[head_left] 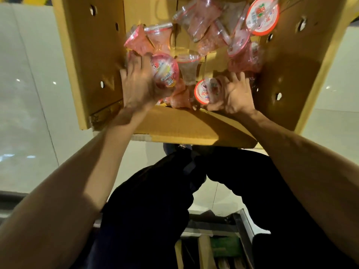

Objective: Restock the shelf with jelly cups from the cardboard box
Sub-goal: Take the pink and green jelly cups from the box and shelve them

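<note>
An open cardboard box (93, 61) fills the top of the head view, with several pink jelly cups lying loose inside. My left hand (137, 84) reaches into the box's left side and grips a jelly cup (165, 71) whose printed lid faces me. My right hand (233, 94) is in the box's near right part, with its fingers curled around another jelly cup (204, 91) with a red-rimmed lid. One more cup (262, 15) lies lid-up at the far right corner. No shelf is recognisable from here.
The box's near flap (184, 127) hangs toward me above my dark-trousered legs (155, 200). A pale glossy floor (25, 94) spreads on both sides. Metal rails and some packaged goods (223, 247) show at the bottom, under my legs.
</note>
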